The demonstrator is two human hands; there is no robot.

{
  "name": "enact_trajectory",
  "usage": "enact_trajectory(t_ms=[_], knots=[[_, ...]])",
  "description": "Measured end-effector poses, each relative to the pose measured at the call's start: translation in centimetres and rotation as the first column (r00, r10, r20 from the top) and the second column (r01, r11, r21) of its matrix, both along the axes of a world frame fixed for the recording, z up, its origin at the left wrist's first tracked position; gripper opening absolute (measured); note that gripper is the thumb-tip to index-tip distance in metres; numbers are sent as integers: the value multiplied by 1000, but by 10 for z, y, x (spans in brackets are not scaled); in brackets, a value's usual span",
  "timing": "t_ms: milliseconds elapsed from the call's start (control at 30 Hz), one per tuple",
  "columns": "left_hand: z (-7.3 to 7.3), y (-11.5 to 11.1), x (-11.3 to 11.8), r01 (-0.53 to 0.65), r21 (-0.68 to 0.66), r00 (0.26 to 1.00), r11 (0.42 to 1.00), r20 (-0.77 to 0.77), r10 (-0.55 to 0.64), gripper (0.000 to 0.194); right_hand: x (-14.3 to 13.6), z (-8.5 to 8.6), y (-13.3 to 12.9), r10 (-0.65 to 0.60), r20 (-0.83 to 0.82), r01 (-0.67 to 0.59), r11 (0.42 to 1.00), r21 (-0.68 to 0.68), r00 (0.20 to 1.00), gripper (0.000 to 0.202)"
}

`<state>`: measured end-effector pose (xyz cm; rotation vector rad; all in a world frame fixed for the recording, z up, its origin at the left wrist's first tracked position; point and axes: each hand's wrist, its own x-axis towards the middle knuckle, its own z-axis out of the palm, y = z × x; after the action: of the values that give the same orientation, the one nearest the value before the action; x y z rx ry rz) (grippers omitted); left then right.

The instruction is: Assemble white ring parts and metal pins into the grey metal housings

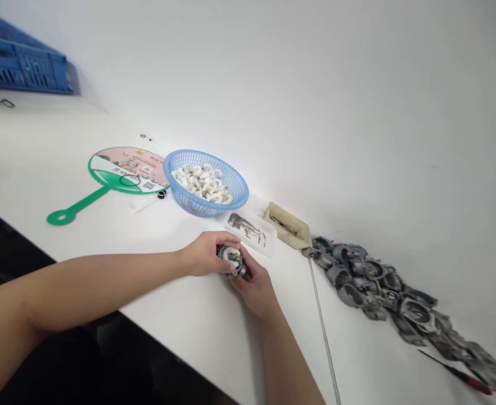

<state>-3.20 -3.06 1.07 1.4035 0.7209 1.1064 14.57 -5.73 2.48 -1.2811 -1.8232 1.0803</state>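
Between my two hands is a round grey metal housing (pixel 240 269) with a white ring and a small brass-coloured part inside its open face. My left hand (pixel 208 253) wraps its left side, the thumb lying near the white ring. From the right and below, my right hand (pixel 258 284) grips the same housing, its fingers partly hidden behind it. Just beyond my hands lies a shallow white tray (pixel 269 239) of thin dark metal pins. A blue mesh basket (pixel 201 207) full of white plastic rings stands behind it.
A cream box (pixel 305 236) holds thin metal tools. Many grey metal housings (pixel 370 281) are heaped along the wall at right, near a red-handled tool (pixel 469 379). A green-handled fan (pixel 83 208) lies left, and a blue crate (pixel 28 67) stands far left.
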Motion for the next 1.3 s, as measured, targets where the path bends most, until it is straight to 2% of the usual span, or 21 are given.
enact_trajectory(t_ms=[167, 467, 800, 1000, 1067, 1133, 1200, 1300], knots=[[0, 6, -1, 55, -46, 998, 997, 35, -53, 63, 0, 3, 2, 17, 29, -16, 1000, -15, 999, 68], [9, 16, -8, 105, 46, 994, 993, -36, -104, 52, -5, 6, 3, -19, 9, 19, 999, -31, 1000, 69], [5, 22, -7, 156, -32, 988, 987, 10, -156, 57, 4, -2, 9, -27, 16, 28, 996, -83, 1000, 76], [2, 22, -8, 160, -31, 987, 987, -17, -160, 65, 24, -7, 10, -40, -40, 37, 996, -76, 998, 80], [2, 21, -8, 164, -43, 986, 986, -14, -165, 66, 31, -4, 9, -84, -58, 83, 996, -17, 995, 75], [2, 19, -7, 158, -51, 987, 986, -14, -159, 66, 37, 1, 8, -191, -96, 198, 978, 65, 977, 68], [2, 18, -6, 150, -64, 988, 987, -11, -151, 67, 40, 6, 8, -327, -154, 350, 925, 149, 932, 61], [0, 16, -5, 155, -77, 988, 985, 6, -155, 69, 45, 12, 14, -502, -205, 540, 805, 245, 840, 50]])
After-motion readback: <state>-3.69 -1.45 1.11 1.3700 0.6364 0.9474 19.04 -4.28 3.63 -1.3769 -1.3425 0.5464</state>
